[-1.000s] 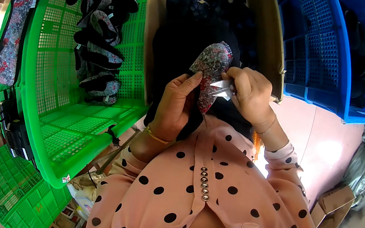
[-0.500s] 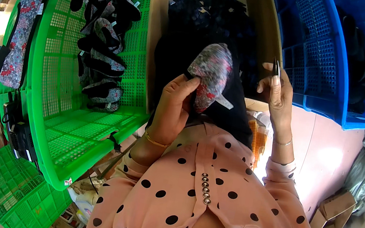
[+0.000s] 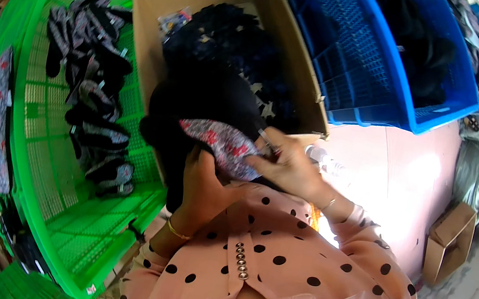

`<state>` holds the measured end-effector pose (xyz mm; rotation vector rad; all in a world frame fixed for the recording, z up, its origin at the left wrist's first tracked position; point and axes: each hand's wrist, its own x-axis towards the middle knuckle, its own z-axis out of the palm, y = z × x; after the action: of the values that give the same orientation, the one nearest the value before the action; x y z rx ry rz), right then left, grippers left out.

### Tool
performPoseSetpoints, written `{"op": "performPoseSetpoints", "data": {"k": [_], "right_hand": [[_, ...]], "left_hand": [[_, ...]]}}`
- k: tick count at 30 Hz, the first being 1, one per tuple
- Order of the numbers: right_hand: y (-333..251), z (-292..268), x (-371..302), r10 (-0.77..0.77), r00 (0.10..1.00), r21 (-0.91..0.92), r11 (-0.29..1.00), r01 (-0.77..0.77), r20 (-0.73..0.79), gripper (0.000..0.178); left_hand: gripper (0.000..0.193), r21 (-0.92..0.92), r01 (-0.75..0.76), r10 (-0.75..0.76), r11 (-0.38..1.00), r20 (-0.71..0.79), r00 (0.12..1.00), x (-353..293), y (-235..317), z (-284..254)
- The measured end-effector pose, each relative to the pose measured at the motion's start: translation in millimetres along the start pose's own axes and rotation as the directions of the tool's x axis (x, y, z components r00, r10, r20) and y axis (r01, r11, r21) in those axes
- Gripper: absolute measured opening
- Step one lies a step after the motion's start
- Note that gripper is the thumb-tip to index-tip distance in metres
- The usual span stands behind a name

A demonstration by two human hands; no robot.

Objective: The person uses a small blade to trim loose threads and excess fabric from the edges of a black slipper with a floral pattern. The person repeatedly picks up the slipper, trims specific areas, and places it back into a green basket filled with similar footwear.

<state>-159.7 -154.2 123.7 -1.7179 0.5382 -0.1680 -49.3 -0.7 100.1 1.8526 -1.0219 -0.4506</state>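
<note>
Your left hand [image 3: 204,185] is clenched around a small patterned fabric piece [image 3: 221,143], grey with red marks and a black underside, propping it up from below just in front of the open cardboard box [image 3: 146,24]. Your right hand [image 3: 285,164] comes in from the box's right side, its fingers [image 3: 259,164] pinched on the piece's near edge, so the cloth is stretched flat between both hands, probably to let you see its face. Something thin and pale shows at those fingertips, but the view is too blurred to tell what it is. The box holds a heap of dark fabric pieces [image 3: 231,52], close enough to reach without leaning. Left of the box, the green plastic crate [image 3: 23,175] carries a loose row of similar patterned pieces [image 3: 91,98] laid along its mesh floor. Right of the box sits a blue plastic crate [image 3: 357,61] with dark items inside.
</note>
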Motion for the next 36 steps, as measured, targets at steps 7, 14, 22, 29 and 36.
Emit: {"op": "performPoseSetpoints", "data": {"k": [7, 14, 22, 29, 36], "right_hand": [[30.6, 22.8, -17.2, -0.094, 0.993, -0.064, 0.994, 0.089, -0.078, 0.021], [-5.8, -19.4, 11.0, -0.616, 0.782, -0.343, 0.719, 0.605, 0.088, 0.035], [0.6, -11.2, 13.7, -0.339, 0.758, -0.114, 0.873, 0.474, 0.558, 0.047], [8.2, -16.8, -12.7, -0.033, 0.709, 0.013, 0.999, 0.033, 0.705, 0.047], [10.5, -4.6, -37.8, 0.305, 0.782, 0.297, 0.801, -0.520, 0.544, 0.019]], "left_hand": [[0.058, 0.229, -0.128, 0.130, 0.965, 0.006, 0.992, -4.4, -19.5, 18.5], [0.046, 0.146, 0.083, -0.152, 0.986, 0.574, 0.804, 10.3, 3.0, -12.6], [0.029, -0.352, 0.562, -0.123, 0.748, 0.759, 0.639, 4.1, 20.3, -31.4], [0.023, -0.331, 0.693, -0.208, 0.641, 0.794, 0.572, 5.0, 18.4, -34.4], [0.031, -0.192, 0.442, -0.138, 0.876, 0.779, 0.611, 4.6, 10.3, -29.8]]}}
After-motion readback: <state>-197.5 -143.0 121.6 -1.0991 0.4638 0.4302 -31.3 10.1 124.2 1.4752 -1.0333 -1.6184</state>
